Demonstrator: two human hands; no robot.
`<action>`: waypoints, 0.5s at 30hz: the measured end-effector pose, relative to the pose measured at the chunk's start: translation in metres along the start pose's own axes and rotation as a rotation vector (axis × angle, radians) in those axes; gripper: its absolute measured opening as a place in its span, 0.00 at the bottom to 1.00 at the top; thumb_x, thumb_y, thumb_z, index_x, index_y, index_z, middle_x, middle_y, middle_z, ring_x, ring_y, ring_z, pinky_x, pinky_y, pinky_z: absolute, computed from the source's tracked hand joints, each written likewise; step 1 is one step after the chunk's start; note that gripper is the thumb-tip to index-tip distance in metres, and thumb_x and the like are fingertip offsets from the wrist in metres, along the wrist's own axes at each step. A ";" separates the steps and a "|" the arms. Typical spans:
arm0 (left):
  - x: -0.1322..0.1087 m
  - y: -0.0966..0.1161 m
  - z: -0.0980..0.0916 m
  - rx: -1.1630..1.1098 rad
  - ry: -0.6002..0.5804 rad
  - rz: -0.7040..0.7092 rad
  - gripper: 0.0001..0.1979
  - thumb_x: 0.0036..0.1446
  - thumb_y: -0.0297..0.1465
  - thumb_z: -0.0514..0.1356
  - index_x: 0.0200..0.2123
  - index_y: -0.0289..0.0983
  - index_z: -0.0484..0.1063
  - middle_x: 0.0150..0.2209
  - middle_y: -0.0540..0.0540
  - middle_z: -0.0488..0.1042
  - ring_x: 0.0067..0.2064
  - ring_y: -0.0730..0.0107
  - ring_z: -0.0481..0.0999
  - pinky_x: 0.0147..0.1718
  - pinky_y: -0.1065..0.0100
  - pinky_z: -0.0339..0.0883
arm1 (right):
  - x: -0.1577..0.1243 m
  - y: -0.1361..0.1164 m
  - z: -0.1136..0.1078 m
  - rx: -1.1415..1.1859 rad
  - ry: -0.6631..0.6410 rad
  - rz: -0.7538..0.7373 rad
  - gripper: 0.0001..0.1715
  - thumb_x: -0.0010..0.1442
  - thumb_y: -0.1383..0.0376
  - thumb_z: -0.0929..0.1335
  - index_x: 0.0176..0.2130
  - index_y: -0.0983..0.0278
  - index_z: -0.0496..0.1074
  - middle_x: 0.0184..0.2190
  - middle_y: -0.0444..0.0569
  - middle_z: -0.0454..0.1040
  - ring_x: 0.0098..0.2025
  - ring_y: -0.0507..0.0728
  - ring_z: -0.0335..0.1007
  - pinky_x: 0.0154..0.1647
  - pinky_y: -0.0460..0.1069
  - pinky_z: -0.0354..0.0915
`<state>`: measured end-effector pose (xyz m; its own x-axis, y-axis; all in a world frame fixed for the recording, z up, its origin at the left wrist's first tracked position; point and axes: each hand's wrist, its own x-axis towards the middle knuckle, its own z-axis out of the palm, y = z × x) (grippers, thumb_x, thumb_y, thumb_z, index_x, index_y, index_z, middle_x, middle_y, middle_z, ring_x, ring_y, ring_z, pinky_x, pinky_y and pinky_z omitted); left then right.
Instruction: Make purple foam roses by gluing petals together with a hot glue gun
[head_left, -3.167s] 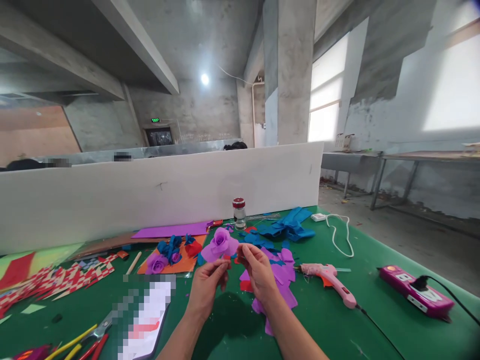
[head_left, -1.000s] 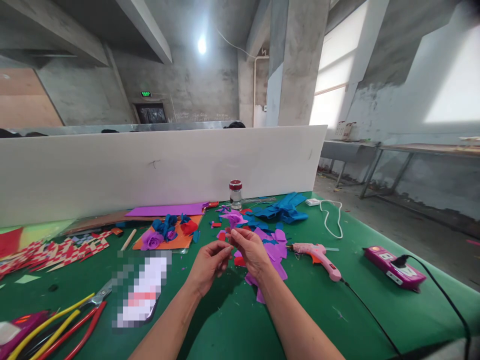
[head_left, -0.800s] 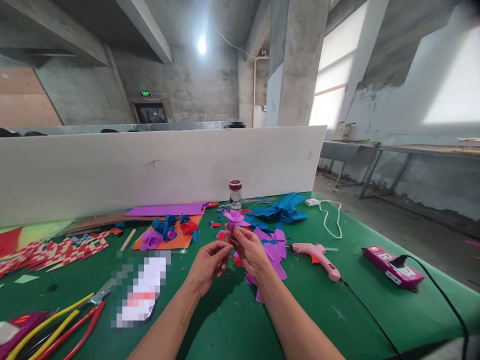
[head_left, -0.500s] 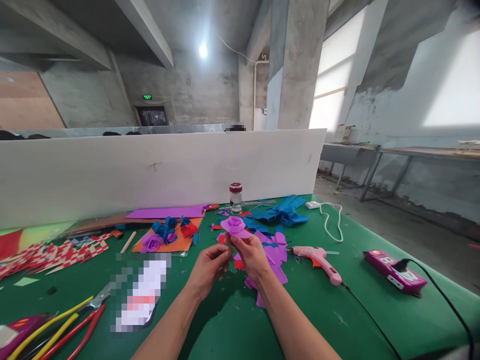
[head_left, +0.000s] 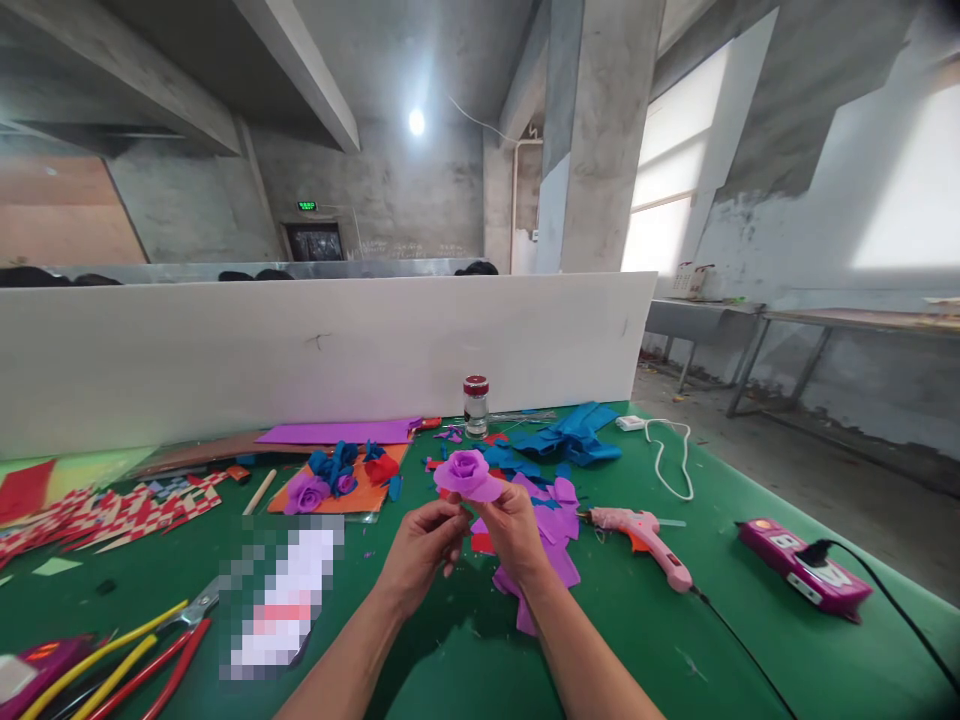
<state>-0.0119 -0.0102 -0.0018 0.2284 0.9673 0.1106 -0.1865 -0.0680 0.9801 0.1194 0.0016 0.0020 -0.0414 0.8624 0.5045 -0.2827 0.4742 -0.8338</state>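
A purple paper flower [head_left: 466,473] with a rolled centre and spread outer petals is pinched from below by my right hand [head_left: 512,530]. Just left of its underside, my left hand [head_left: 424,555] is closed, thumb against fingers; whatever lies between those fingertips is hidden. Purple paper petals [head_left: 551,540] are scattered beneath and beyond my right forearm. To the right lies a pink hot glue gun [head_left: 645,540], its nozzle toward the petals.
Finished paper flowers [head_left: 307,492] rest on an orange sheet [head_left: 367,505]. Behind are a red-lidded jar [head_left: 476,410], blue crepe paper [head_left: 574,438] and a white board [head_left: 375,350]. A purple power strip [head_left: 802,568] sits right; pliers [head_left: 180,640] and a blurred-out object [head_left: 289,600] lie left.
The purple flower has turned, its face showing more broadly, and sits slightly lower and left in view. Both hands stay close together around its base. The whole view has shifted slightly.
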 end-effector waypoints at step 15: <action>-0.001 0.000 0.000 -0.028 -0.012 0.011 0.15 0.45 0.41 0.68 0.25 0.35 0.71 0.18 0.55 0.65 0.16 0.81 0.61 0.11 0.78 0.53 | 0.002 0.001 -0.001 0.036 -0.012 0.014 0.13 0.54 0.56 0.72 0.31 0.62 0.81 0.24 0.45 0.77 0.23 0.51 0.66 0.27 0.45 0.64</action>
<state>-0.0120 -0.0111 -0.0021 0.2375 0.9636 0.1231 -0.2155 -0.0713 0.9739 0.1201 0.0036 0.0017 -0.0570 0.8664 0.4962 -0.3167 0.4556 -0.8319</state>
